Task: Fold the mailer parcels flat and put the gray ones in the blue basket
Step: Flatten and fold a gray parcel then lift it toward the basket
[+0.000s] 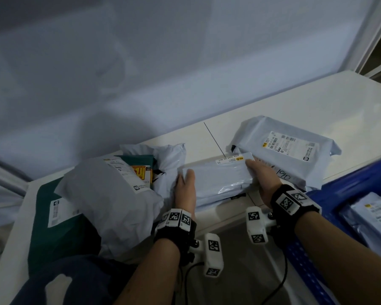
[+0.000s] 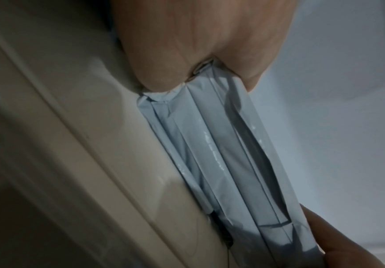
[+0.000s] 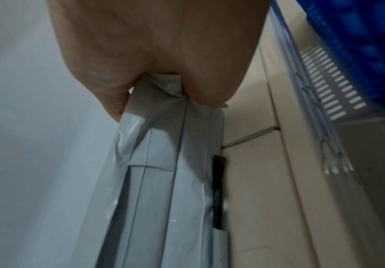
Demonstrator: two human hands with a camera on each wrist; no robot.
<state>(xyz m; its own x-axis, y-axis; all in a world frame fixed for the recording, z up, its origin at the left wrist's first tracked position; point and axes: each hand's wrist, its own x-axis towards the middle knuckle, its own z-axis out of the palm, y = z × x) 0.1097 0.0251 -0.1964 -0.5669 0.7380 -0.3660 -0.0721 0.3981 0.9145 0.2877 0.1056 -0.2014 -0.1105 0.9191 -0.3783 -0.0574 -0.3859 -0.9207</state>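
A folded gray mailer is being gripped at both ends, fingers of the left hand and right hand clamped on it, left of the basket, where one is already lying while others are awaiting folding.

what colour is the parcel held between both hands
Pale gray folded parcel, clearest in the head view.

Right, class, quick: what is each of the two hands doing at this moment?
Left hand: grips the left end of the folded gray mailer.
Right hand: grips the right end of the same mailer.
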